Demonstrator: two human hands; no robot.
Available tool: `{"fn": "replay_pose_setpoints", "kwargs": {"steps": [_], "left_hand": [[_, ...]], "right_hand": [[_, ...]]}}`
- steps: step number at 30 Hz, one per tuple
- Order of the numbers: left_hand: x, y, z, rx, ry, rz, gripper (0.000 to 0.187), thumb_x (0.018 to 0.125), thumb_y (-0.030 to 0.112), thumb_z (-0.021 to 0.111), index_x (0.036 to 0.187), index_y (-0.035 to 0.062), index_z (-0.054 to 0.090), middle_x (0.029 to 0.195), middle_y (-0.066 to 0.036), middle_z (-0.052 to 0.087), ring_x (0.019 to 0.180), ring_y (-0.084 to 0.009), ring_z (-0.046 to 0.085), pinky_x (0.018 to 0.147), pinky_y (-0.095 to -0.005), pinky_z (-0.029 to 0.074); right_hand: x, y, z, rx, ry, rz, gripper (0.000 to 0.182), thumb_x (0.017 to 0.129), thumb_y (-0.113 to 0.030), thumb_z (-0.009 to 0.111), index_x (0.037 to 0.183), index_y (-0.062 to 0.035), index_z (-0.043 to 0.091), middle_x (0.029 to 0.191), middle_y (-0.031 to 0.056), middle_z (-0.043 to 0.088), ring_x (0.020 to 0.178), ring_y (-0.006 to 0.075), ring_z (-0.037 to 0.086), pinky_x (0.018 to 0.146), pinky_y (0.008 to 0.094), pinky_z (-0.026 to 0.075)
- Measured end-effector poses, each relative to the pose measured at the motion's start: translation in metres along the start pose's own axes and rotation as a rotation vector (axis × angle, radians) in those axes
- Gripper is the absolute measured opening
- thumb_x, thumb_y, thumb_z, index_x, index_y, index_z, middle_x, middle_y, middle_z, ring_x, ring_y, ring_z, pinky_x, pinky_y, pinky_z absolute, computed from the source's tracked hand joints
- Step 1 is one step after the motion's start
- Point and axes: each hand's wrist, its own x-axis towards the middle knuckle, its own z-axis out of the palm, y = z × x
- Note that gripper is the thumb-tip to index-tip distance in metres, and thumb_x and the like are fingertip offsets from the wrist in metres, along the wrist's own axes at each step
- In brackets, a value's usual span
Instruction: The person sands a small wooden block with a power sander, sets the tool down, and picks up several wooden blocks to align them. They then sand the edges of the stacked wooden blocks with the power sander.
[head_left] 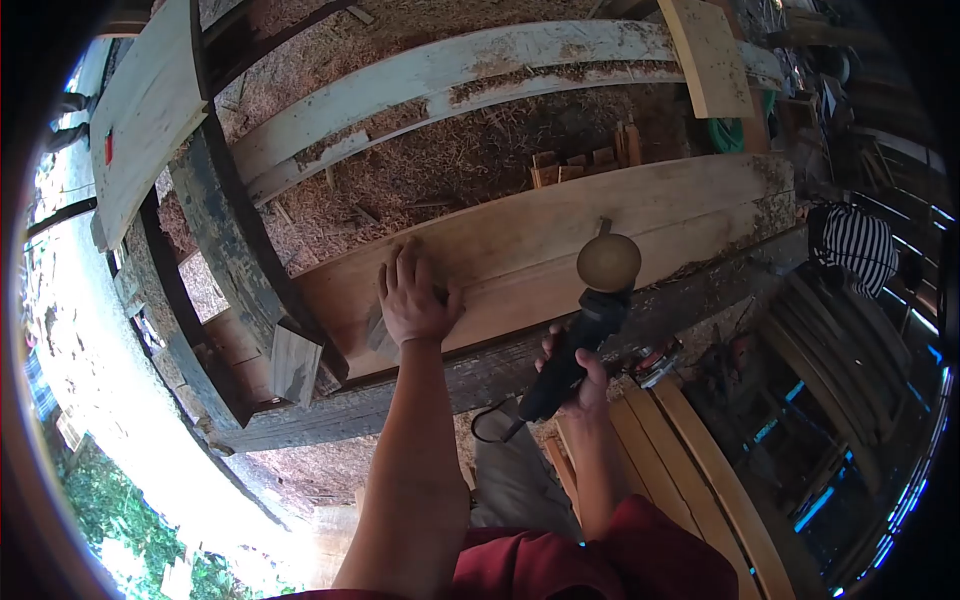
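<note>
My left hand (415, 305) lies on a long wooden plank (520, 225), fingers spread and pointing away from me. In my right hand (588, 385) is a black angle grinder (562, 368), the fingers wrapped around its body. Its round, tan disc (608, 263) faces up toward the camera and overlaps the plank in this view, with a side handle beyond it. A cord loops from the tool's rear end near my leg.
A weathered beam (440, 377) runs along the plank's near edge. Curved dark timbers (225, 225) cross at the left. Wood shavings (440, 165) cover the ground behind. Long boards (690, 450) lie at lower right, near a striped cloth (857, 248). Another pale beam (450, 70) lies farther back.
</note>
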Motion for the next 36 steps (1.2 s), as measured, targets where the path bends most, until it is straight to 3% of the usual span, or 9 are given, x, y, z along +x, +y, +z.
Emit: {"fn": "replay_pose_setpoints", "kwargs": {"steps": [1, 7, 13, 19, 22, 28, 36], "left_hand": [[0.000, 0.000, 0.000, 0.002, -0.001, 0.001, 0.053, 0.086, 0.040, 0.067, 0.126, 0.0057, 0.066, 0.152, -0.016, 0.057, 0.147, -0.0384, 0.048, 0.123, -0.0588, 0.036], [0.002, -0.001, 0.002, -0.004, -0.009, -0.007, 0.049, 0.086, 0.040, 0.067, 0.122, 0.0063, 0.067, 0.152, -0.015, 0.056, 0.148, -0.0390, 0.048, 0.123, -0.0602, 0.035], [0.001, 0.000, 0.000, -0.001, -0.031, -0.028, 0.052, 0.087, 0.040, 0.068, 0.126, 0.0069, 0.067, 0.152, -0.015, 0.056, 0.149, -0.0399, 0.047, 0.123, -0.0612, 0.035], [0.001, 0.001, -0.002, -0.011, -0.037, -0.033, 0.053, 0.087, 0.040, 0.068, 0.130, 0.0078, 0.066, 0.153, -0.015, 0.055, 0.149, -0.0398, 0.046, 0.124, -0.0614, 0.034], [0.001, -0.001, -0.001, 0.000, -0.041, -0.034, 0.053, 0.087, 0.039, 0.068, 0.129, 0.0075, 0.066, 0.154, -0.015, 0.054, 0.149, -0.0398, 0.046, 0.124, -0.0616, 0.034], [0.002, 0.000, -0.002, 0.006, -0.043, -0.036, 0.051, 0.087, 0.038, 0.068, 0.128, 0.0071, 0.066, 0.155, -0.015, 0.053, 0.150, -0.0396, 0.046, 0.124, -0.0618, 0.034], [0.003, 0.005, -0.004, 0.005, -0.022, -0.041, 0.047, 0.083, 0.033, 0.069, 0.123, 0.0080, 0.067, 0.153, -0.014, 0.055, 0.150, -0.0391, 0.046, 0.124, -0.0605, 0.035]], "right_hand": [[0.002, -0.001, 0.004, -0.025, 0.025, 0.001, 0.055, 0.095, -0.034, 0.079, 0.135, -0.0054, 0.056, 0.116, 0.0117, 0.067, 0.102, 0.0258, 0.068, 0.089, 0.0462, 0.059], [0.014, -0.014, -0.004, -0.395, 0.198, 0.002, 0.042, 0.092, -0.013, 0.077, 0.128, -0.0038, 0.057, 0.105, 0.0116, 0.070, 0.093, 0.0253, 0.072, 0.079, 0.0427, 0.062], [0.026, -0.010, 0.015, -0.179, 0.175, -0.029, 0.039, 0.089, -0.007, 0.076, 0.122, -0.0029, 0.056, 0.100, 0.0118, 0.070, 0.084, 0.0256, 0.073, 0.073, 0.0421, 0.063], [0.043, -0.022, 0.008, -0.691, 0.298, -0.064, 0.042, 0.085, -0.007, 0.075, 0.125, -0.0055, 0.059, 0.099, 0.0092, 0.068, 0.086, 0.0212, 0.070, 0.077, 0.0395, 0.060], [0.065, -0.026, -0.006, -0.912, 0.254, -0.219, 0.044, 0.084, -0.004, 0.077, 0.125, -0.0017, 0.061, 0.102, 0.0094, 0.069, 0.093, 0.0201, 0.070, 0.083, 0.0377, 0.057], [0.089, -0.036, 0.009, -1.117, 0.319, -0.359, 0.042, 0.082, -0.009, 0.081, 0.119, -0.0007, 0.065, 0.102, 0.0091, 0.070, 0.091, 0.0190, 0.069, 0.083, 0.0366, 0.055], [0.104, -0.049, 0.021, -1.439, 0.265, -0.478, 0.038, 0.078, -0.015, 0.084, 0.109, -0.0024, 0.065, 0.088, 0.0081, 0.073, 0.081, 0.0213, 0.073, 0.077, 0.0392, 0.057]]}}
